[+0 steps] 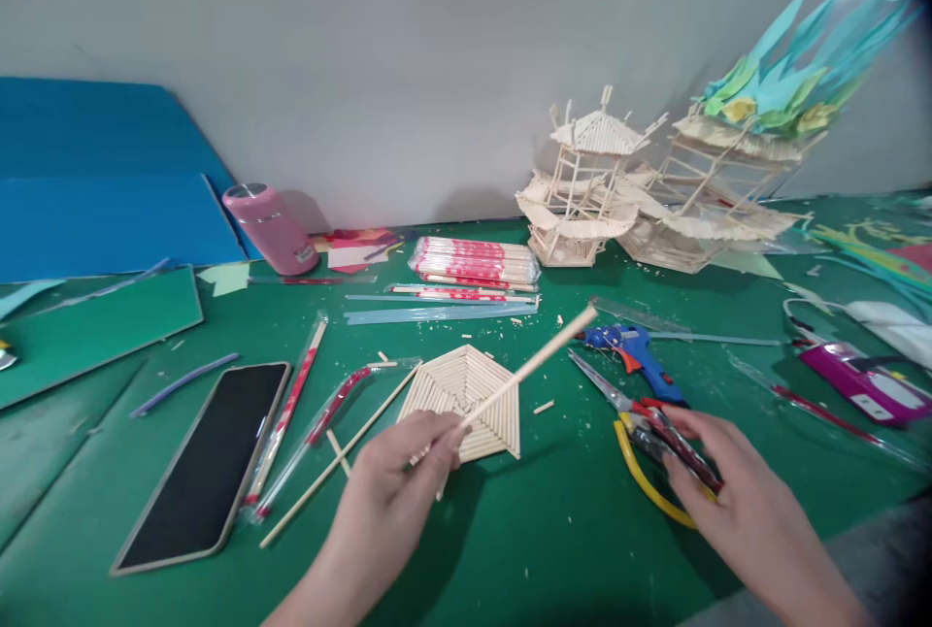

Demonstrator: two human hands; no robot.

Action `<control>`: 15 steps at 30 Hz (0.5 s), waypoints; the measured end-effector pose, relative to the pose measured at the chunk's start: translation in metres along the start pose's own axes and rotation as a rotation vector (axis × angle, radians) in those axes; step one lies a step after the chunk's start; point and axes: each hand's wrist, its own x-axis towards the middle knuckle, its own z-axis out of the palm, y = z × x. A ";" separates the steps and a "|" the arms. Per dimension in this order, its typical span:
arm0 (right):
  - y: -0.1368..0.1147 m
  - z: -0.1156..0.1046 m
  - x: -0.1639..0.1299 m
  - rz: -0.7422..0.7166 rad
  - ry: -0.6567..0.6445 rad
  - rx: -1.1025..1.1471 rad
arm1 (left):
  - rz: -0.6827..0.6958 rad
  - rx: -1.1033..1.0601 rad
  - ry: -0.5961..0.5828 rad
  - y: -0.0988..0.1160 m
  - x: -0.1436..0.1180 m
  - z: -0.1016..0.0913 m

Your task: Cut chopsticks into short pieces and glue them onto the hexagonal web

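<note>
My left hand pinches a pale wooden chopstick, slanting up to the right above the table. Below it lies a many-sided panel of sticks set in rings; my fingers cover part of it. My right hand closes around red-and-dark handled pliers, whose jaws are partly hidden. Under and beside them are scissors with silver blades and a yellow handle. A blue glue gun lies just beyond. One loose chopstick rests left of the panel.
A phone and wrapped chopsticks lie left. Behind are a pink bottle, a chopstick bundle, glue sticks and stick-built pavilion models. A purple device sits right on the green table.
</note>
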 end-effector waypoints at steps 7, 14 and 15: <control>0.035 0.022 -0.003 0.162 -0.210 -0.195 | -0.239 -0.806 0.159 0.011 0.022 0.000; 0.034 0.011 0.008 0.254 -0.298 0.075 | -0.279 -0.958 0.175 0.015 0.034 0.004; 0.029 0.011 0.006 0.241 -0.243 0.150 | -0.281 -0.947 0.163 0.013 0.035 0.006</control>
